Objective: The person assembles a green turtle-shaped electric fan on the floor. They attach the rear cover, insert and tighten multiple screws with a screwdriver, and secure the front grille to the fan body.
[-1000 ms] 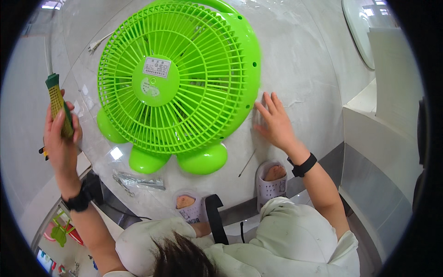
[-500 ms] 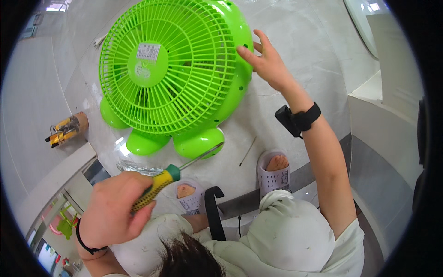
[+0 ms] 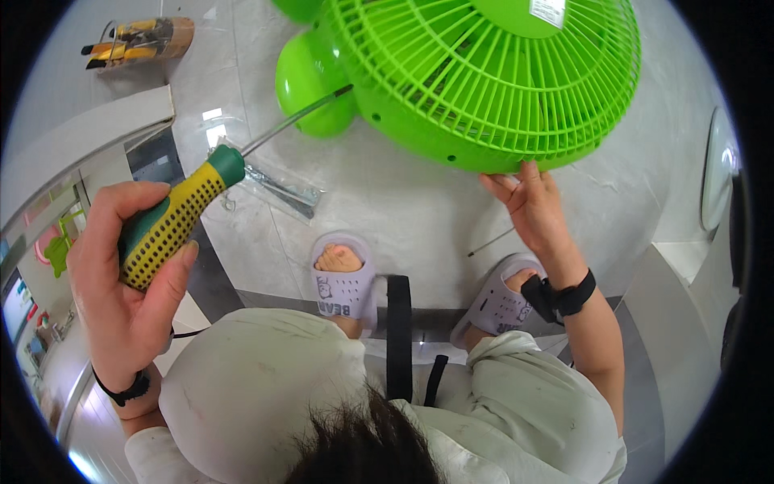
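A bright green fan (image 3: 427,141) lies on the floor, its slatted round grille facing up and its rounded feet toward the left. In my left hand (image 3: 105,266) is a screwdriver (image 3: 185,202) with a yellow and green dotted handle. Its long metal shaft slants up to the right, and the tip meets the fan's edge beside a rounded foot (image 3: 310,85); whether it sits in a hole I cannot tell. My right hand (image 3: 536,210) grips the fan's near rim from below, fingertips on the green housing. Dark screw holes dot that rim.
A clear holder with yellow-handled tools (image 3: 141,40) lies at the far left. Nearer, a clear plastic bag with dark pieces (image 3: 278,189) rests on the tiles. A thin metal rod (image 3: 492,241) lies by my right slipper (image 3: 504,294). A low white ledge (image 3: 89,141) runs along the left.
The view has shifted. The fan has turned clockwise, feet now at left. My right hand has gone from its right side to the near rim; the screwdriver tip has come to the fan's edge.
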A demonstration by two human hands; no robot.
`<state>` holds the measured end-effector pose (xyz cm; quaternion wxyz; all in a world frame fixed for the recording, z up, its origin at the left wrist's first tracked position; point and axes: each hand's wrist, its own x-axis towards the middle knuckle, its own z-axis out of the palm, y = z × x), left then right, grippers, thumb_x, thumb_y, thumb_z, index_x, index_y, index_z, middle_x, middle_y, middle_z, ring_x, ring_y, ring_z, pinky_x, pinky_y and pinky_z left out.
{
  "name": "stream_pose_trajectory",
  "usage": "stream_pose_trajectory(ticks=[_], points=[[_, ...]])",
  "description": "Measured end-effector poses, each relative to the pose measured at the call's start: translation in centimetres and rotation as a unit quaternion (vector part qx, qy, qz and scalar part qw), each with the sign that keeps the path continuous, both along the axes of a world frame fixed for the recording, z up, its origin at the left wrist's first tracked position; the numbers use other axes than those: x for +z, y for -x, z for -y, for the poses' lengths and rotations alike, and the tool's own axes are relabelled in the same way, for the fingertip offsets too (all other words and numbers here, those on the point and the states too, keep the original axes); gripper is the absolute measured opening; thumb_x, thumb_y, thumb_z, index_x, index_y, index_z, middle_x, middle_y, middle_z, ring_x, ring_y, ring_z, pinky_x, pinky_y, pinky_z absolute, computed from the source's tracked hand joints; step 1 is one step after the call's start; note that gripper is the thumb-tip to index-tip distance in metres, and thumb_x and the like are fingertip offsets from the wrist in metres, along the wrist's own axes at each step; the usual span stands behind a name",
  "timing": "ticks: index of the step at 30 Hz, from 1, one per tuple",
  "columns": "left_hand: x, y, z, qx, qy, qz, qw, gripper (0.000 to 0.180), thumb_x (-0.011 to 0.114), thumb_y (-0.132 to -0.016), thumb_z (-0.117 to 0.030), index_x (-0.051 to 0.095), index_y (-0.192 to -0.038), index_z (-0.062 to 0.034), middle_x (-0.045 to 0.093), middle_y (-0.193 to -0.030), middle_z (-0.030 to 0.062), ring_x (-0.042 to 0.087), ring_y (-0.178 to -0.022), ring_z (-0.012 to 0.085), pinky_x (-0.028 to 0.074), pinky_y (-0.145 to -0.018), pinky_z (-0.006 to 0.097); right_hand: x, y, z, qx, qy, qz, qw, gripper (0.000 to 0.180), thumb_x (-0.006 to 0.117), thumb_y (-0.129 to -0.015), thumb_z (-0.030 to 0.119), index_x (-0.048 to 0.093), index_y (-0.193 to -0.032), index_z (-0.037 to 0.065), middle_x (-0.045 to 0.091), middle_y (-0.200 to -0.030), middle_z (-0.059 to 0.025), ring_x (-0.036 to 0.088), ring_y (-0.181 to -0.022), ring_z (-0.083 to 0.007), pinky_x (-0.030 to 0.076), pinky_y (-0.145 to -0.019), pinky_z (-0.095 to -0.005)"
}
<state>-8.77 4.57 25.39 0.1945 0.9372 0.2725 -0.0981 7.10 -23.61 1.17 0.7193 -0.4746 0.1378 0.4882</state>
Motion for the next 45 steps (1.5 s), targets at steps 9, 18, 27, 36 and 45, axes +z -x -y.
stream_pose_trajectory(ticks=[9,18,27,36,45], points=[[-1.4,1.4,-0.1,-0.015,0.133,0.008,0.991,0.034,0.068,-0.065,-0.002,0.057,-0.098,-0.001,0.063,-0.083,0.011,0.063,-0.069,0.0218,0.048,-0.064,0.027,2.4,2.7,-4.5,-0.037,0.007,-0.107,0.994,0.055,0.056,-0.092,0.034,0.035,-0.133,0.003,0.05,-0.127,-0.0127,0.056,-0.109,-0.0271,0.051,-0.092,-0.0353],[-0.8,1.8,-0.8,-0.028,0.129,0.039,0.991,0.038,0.067,-0.062,-0.001,0.057,-0.099,0.0005,0.063,-0.083,0.0096,0.061,-0.07,0.0166,0.047,-0.066,0.026,6.7,1.9,-1.9,0.343,0.246,0.271,0.865,0.008,0.061,-0.083,0.0,0.06,-0.091,-0.001,0.066,-0.1,-0.0163,0.066,-0.087,-0.0272,0.052,-0.077,-0.0335],[-1.8,0.4,-0.6,-0.083,0.127,0.03,0.988,0.036,0.069,-0.063,0.0,0.058,-0.097,-0.0001,0.064,-0.084,0.0157,0.064,-0.068,0.0275,0.05,-0.062,0.031,13.0,-6.1,-6.8,0.348,0.241,0.849,0.314,0.074,0.081,-0.058,0.028,0.054,-0.127,0.025,0.039,-0.143,-0.0147,0.032,-0.132,-0.0399,0.026,-0.106,-0.0533],[-1.9,-1.9,0.0,-0.136,0.076,0.005,0.988,0.037,0.069,-0.061,0.001,0.058,-0.096,0.0015,0.064,-0.085,0.0178,0.065,-0.068,0.0315,0.053,-0.06,0.034,8.5,-3.5,-8.0,0.37,0.249,0.846,0.292,0.065,0.073,-0.066,0.033,0.051,-0.126,0.045,0.043,-0.141,-0.002,0.038,-0.13,-0.0334,0.023,-0.106,-0.0559],[-4.1,-3.9,1.1,-0.124,0.054,0.073,0.988,0.035,0.069,-0.06,0.001,0.061,-0.093,0.0013,0.064,-0.083,0.0166,0.065,-0.067,0.0305,0.053,-0.058,0.034,5.5,-1.1,-7.2,0.301,0.292,0.867,0.268,0.055,0.067,-0.078,0.028,0.048,-0.125,0.049,0.048,-0.137,0.0012,0.045,-0.125,-0.0306,0.022,-0.108,-0.0531]])
